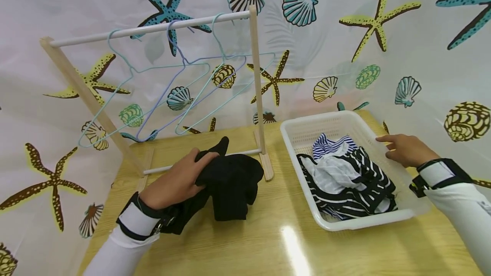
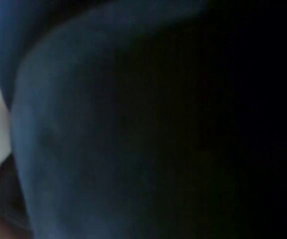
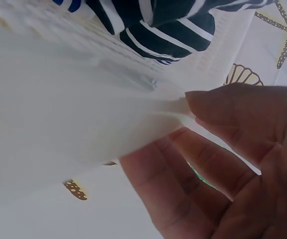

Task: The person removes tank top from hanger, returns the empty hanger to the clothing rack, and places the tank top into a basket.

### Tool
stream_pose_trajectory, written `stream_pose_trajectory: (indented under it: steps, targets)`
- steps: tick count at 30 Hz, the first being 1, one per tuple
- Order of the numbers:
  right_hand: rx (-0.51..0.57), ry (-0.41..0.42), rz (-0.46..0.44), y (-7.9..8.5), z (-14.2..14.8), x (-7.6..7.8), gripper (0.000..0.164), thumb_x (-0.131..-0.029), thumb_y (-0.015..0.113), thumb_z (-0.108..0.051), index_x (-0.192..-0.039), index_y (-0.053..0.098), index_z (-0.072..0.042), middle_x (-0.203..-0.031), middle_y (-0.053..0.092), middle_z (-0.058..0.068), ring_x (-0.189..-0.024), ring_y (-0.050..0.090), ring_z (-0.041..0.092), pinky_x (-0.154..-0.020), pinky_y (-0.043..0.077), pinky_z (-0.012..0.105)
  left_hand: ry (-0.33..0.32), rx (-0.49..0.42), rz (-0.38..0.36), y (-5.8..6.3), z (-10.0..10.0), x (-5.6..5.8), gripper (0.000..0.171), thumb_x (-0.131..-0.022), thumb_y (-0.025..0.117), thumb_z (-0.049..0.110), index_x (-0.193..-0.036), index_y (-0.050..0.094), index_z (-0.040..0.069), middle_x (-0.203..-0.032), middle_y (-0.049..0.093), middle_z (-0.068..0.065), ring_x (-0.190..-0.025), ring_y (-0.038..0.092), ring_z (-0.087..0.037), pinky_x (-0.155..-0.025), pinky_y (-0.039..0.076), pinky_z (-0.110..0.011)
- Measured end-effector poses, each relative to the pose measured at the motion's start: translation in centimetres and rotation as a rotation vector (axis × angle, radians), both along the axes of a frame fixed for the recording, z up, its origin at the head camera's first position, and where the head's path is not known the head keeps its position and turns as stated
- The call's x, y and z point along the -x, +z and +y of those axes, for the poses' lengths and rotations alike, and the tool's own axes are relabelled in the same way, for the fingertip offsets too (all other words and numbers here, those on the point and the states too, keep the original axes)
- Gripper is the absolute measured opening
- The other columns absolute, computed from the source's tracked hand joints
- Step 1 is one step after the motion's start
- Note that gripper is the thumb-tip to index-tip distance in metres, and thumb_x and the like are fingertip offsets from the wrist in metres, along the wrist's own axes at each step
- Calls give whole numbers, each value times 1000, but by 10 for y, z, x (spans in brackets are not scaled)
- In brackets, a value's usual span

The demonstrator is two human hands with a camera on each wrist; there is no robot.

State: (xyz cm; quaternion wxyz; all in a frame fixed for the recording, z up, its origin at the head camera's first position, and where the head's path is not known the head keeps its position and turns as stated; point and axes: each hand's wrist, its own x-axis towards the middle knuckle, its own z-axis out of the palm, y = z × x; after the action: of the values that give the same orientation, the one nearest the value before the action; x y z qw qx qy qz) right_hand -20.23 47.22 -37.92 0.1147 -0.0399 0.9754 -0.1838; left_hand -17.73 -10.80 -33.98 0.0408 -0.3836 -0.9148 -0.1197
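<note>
My left hand (image 1: 178, 180) grips a bunched black garment (image 1: 235, 184) over the front left of the table. Part of the cloth hangs down past the fingers, and part trails back under the wrist. Dark fabric (image 2: 108, 124) fills nearly all of the left wrist view. On the right, my right hand (image 1: 412, 150) holds the side rim of a white plastic basket (image 1: 320, 119). The right wrist view has the thumb (image 3: 233, 102) on top of the rim and fingers beneath it. Inside lie a black-and-white striped garment (image 1: 368, 197), a pale grey cloth (image 1: 333, 173) and a blue-striped one (image 1: 326, 146).
A small rack with wooden posts (image 1: 258, 84) and a white rail (image 1: 153, 29) stands behind my left hand. Two teal hangers (image 1: 149, 68) and a purple hanger (image 1: 184, 61) hang from it. Behind the wooden table (image 1: 268, 242) is a sea-patterned curtain (image 1: 318, 46).
</note>
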Motion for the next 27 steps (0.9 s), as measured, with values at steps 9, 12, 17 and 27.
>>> stream_pose_trajectory:
  steps: [9, 12, 17, 27]
  targets:
    - [7, -28, -18, 2, 7, -4, 56, -86, 58, -3, -137, 40, 11, -117, 51, 43, -66, 60, 23, -53, 49, 35, -142, 24, 82, 59, 48, 17, 76, -74, 79, -1, -140, 44, 18, -114, 45, -12, -92, 50, -23, -79, 48, -36]
    - [11, -29, -20, 3, 6, -4, 56, -86, 57, -3, -137, 40, 11, -118, 51, 43, -72, 64, 31, -54, 51, 36, -190, 28, 106, 71, 67, 22, 72, -76, 76, -1, -139, 46, 19, -106, 44, -10, -83, 47, -22, -73, 45, -34]
    - [28, -10, -13, 2, 2, -3, 55, -87, 57, -4, -137, 41, 11, -118, 51, 43, -74, 65, 31, -53, 51, 35, -288, 25, 147, 86, 99, 33, 63, -80, 73, 0, -135, 48, 17, -106, 46, -12, -86, 48, -24, -71, 46, -36]
    - [27, -4, -3, 3, 1, -4, 54, -86, 57, -3, -136, 42, 10, -116, 53, 42, -72, 64, 25, -52, 50, 34, -377, 83, 182, 108, 178, 61, 55, -84, 69, 6, -133, 49, 18, -104, 45, -11, -87, 46, -23, -76, 43, -36]
